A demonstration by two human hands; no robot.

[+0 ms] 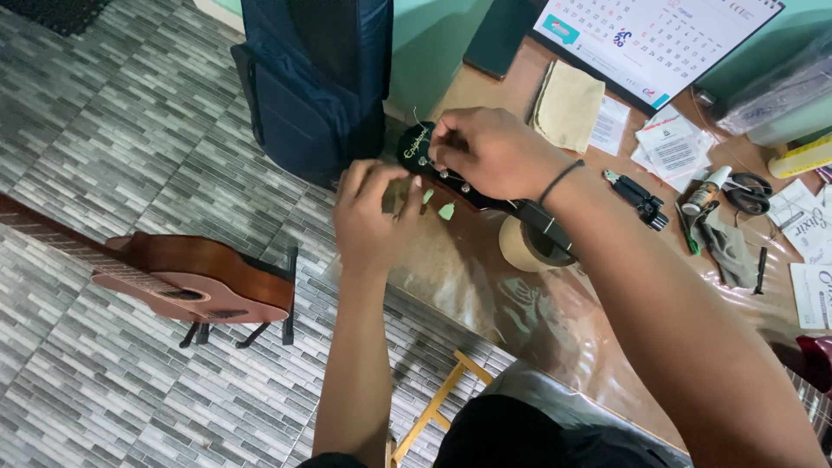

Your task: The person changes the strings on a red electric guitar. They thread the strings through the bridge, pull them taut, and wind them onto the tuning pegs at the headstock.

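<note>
Black and glossy, the guitar headstock [422,149] juts past the bench's left edge, its neck running back to the right under our right forearm. Our right hand [494,152] pinches a string at the tuner posts from above, while our left hand [374,212], just below it, grips a pale green tuner knob [426,196].

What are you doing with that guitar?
A person is working on the black guitar headstock, which lies at the edge of a table. The right hand is on top of the headstock, fingers at the tuning posts. The left hand pinches at the pale green tuner knobs on its near side. A roll of tape sits under the neck, and small tools and papers lie beyond. Another guitar rests on a floor stand.
</note>
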